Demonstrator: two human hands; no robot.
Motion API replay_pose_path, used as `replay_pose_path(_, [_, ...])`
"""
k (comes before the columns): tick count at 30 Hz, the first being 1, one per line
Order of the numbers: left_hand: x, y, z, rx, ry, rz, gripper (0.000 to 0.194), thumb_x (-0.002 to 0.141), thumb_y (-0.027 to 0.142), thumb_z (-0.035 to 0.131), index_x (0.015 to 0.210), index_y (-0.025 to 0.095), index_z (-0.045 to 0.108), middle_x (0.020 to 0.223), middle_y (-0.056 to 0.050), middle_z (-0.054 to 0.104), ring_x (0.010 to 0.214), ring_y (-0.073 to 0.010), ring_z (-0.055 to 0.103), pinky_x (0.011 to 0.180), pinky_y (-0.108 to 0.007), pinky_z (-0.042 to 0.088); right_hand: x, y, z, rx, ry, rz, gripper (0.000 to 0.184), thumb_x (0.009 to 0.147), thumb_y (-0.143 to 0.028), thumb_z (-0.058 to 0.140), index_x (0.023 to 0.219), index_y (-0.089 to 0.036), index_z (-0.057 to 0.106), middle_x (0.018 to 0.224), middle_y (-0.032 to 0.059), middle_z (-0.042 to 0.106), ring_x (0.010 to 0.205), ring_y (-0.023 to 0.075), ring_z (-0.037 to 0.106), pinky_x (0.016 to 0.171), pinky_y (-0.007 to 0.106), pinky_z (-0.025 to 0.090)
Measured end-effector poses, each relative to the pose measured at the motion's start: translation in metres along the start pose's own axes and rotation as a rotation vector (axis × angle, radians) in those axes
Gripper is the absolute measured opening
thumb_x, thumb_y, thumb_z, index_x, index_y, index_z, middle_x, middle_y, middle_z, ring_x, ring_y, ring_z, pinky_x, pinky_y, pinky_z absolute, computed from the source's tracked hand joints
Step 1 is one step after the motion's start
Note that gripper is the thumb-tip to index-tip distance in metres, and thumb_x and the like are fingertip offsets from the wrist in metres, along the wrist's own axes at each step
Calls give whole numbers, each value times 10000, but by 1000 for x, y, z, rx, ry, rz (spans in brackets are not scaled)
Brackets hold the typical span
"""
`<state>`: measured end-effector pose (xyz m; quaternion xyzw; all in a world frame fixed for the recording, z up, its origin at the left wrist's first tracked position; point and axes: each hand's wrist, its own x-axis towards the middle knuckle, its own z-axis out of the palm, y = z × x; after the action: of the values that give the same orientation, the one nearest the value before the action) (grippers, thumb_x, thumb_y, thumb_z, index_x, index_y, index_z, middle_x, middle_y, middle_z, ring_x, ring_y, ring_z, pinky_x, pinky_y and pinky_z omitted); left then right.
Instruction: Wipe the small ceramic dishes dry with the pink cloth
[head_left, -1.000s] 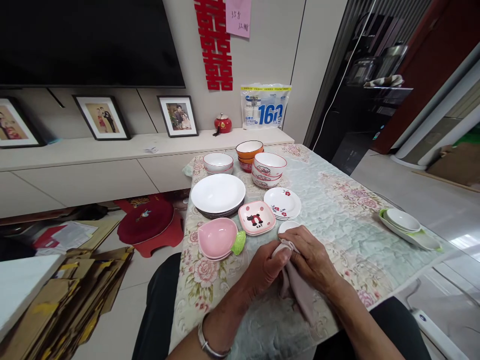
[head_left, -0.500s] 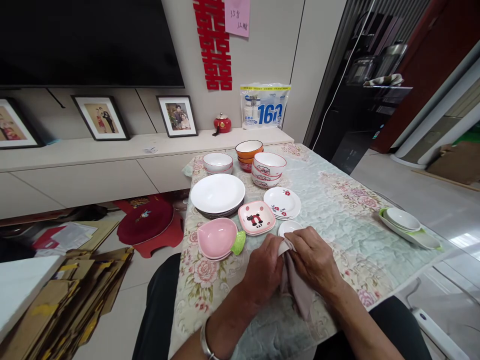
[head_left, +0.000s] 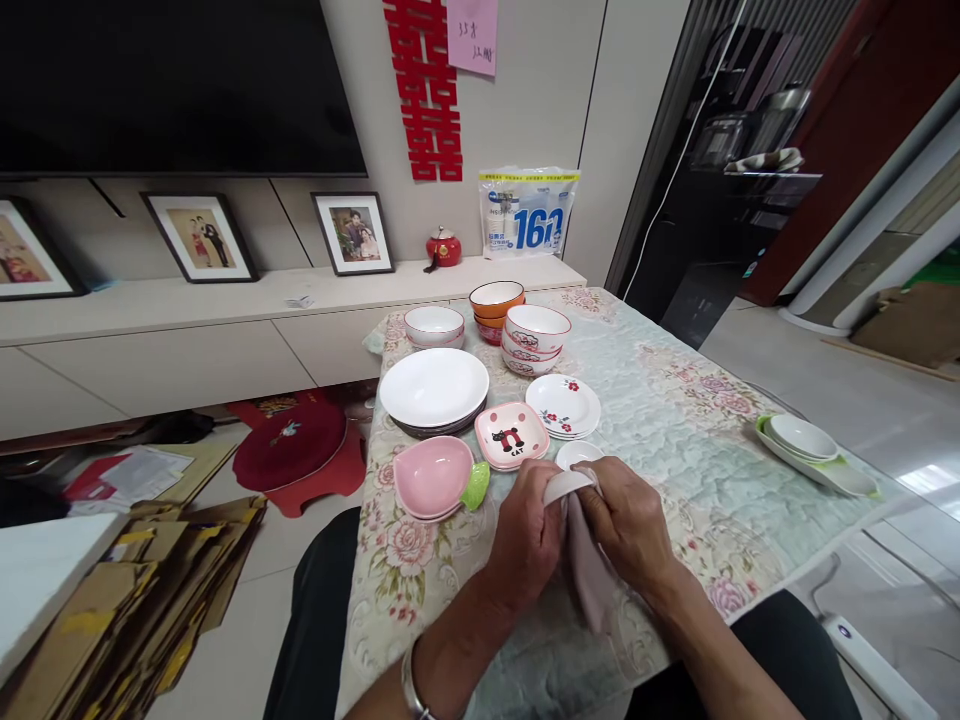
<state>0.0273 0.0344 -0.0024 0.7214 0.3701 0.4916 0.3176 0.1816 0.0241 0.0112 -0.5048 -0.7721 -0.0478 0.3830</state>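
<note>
My left hand [head_left: 527,525] is closed around a small white dish [head_left: 566,486], seen nearly edge-on, with much of it hidden by the fingers. Pressed to the dish's other side, my right hand [head_left: 628,515] grips a pale pinkish-grey cloth [head_left: 591,570] that hangs below both hands. Just beyond the knuckles lies a small white saucer [head_left: 579,455], partly covered. Near my left hand are a square cat plate [head_left: 512,434] and a pink peach-shaped dish [head_left: 435,477] with a green leaf. A stack of flower-patterned plates [head_left: 562,405] sits behind the saucer.
Farther back on the floral tablecloth [head_left: 660,440] stand large white plates [head_left: 435,385], white bowls [head_left: 435,325], orange bowls [head_left: 497,300] and red-rimmed bowls [head_left: 537,340]. Green-edged dishes [head_left: 814,455] lie near the right edge. A red stool [head_left: 300,460] stands left of the table.
Both hands have turned the dish and cloth slightly, so more of the white rim shows between them. The hanging cloth has shifted a little. The other dishes stay put.
</note>
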Motion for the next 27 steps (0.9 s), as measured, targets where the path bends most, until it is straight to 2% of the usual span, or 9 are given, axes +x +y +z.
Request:
replay_pose_path(2, [-1, -1, -1, 124, -35, 16, 165, 963, 243, 421, 987, 183, 572, 967, -92, 610, 914, -227, 590, 818, -358, 484, 0, 1, -1, -102, 37, -114, 172, 992, -169, 453, 1004, -147, 624, 815, 82, 640, 765, 215, 581, 673, 326, 465])
replay_pose_path(4, [-2, -2, -1, 247, -50, 29, 169, 963, 233, 407, 948, 182, 567, 923, -88, 599, 866, -230, 585, 771, -356, 481, 0, 1, -2, -165, 59, -197, 190, 969, -118, 465, 1090, -134, 610, 856, 101, 657, 779, 223, 567, 699, 339, 471])
replay_pose_path(7, [-4, -2, 0, 323, -39, 63, 206, 972, 221, 357, 898, 189, 547, 860, -77, 575, 790, -227, 573, 693, -343, 467, 0, -1, -3, -136, 68, -219, 217, 959, -105, 474, 1140, -127, 591, 901, 113, 661, 805, 224, 569, 726, 342, 481])
replay_pose_path(11, [-3, 0, 1, 214, 50, 78, 172, 957, 190, 367, 889, 202, 525, 850, -54, 555, 764, -204, 570, 685, -320, 463, 0, -6, 0, -2, 36, -78, 180, 1009, -196, 431, 1026, -152, 605, 857, 84, 647, 803, 212, 595, 707, 322, 475])
replay_pose_path(15, [-1, 1, 0, 89, 140, 70, 137, 945, 180, 400, 925, 204, 534, 882, -49, 555, 801, -197, 572, 714, -307, 472, 0, -10, 2, 133, -76, 115, 321, 1045, -294, 381, 795, -194, 556, 700, 10, 582, 631, 153, 566, 588, 270, 430])
replay_pose_path(17, [0, 1, 0, 45, 143, 41, 136, 948, 181, 411, 928, 201, 544, 880, -48, 560, 811, -194, 575, 730, -306, 479, 0, -10, 2, 141, -95, 143, 353, 1046, -314, 389, 739, -200, 520, 649, -8, 549, 573, 137, 540, 552, 261, 406])
replay_pose_path(19, [0, 0, -1, 40, 109, 21, 136, 958, 203, 424, 931, 197, 558, 892, -53, 574, 835, -197, 584, 757, -314, 485, 0, -7, 1, 70, -62, 87, 337, 1041, -304, 397, 754, -195, 536, 656, 4, 557, 588, 148, 545, 562, 269, 404])
replay_pose_path(23, [-1, 1, -1, 181, 8, 39, 153, 966, 234, 433, 957, 191, 580, 933, -73, 593, 883, -218, 590, 793, -345, 485, -1, 1, -2, -156, 21, -103, 210, 1009, -223, 431, 938, -157, 617, 776, 76, 629, 744, 210, 584, 656, 310, 432])
replay_pose_path(27, [-4, 1, 0, 287, 23, 67, 178, 967, 213, 388, 912, 196, 557, 890, -70, 569, 814, -215, 585, 722, -334, 477, -1, -1, -3, -149, 45, -139, 178, 999, -197, 447, 1037, -144, 613, 817, 85, 647, 775, 214, 587, 680, 315, 443])
